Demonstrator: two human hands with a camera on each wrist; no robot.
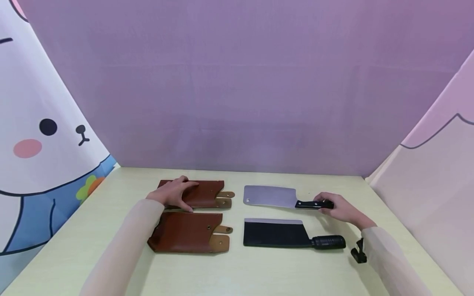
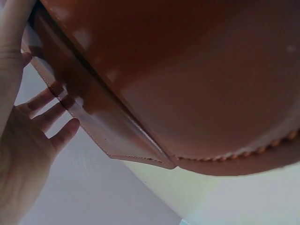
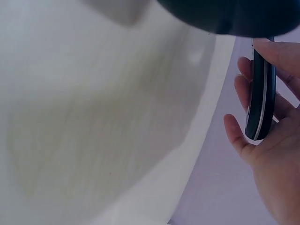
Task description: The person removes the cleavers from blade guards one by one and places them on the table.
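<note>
My left hand (image 1: 174, 192) lies across the far brown leather knife sheath (image 1: 203, 191), fingers and thumb spread. The left wrist view has its fingertips against that sheath's stitched edge (image 2: 108, 126). A second brown sheath (image 1: 181, 232) lies nearer me, below the hand. On the right, my right hand (image 1: 342, 209) holds the black riveted handle (image 3: 260, 103) of the far cleaver (image 1: 270, 196) between thumb and fingers. Its silver blade points left and lies on or close to the table. Nearer me lies another cleaver (image 1: 275, 233), mostly black-bladed with a black handle.
Both sheaths have tan snap straps facing right. Everything lies on a pale table (image 1: 237, 275). A purple cloth backdrop (image 1: 237, 90) stands behind it, with a cartoon-printed cloth (image 1: 55, 172) at left and a pale one at right. A black strap piece (image 1: 358, 251) hangs at my right sleeve.
</note>
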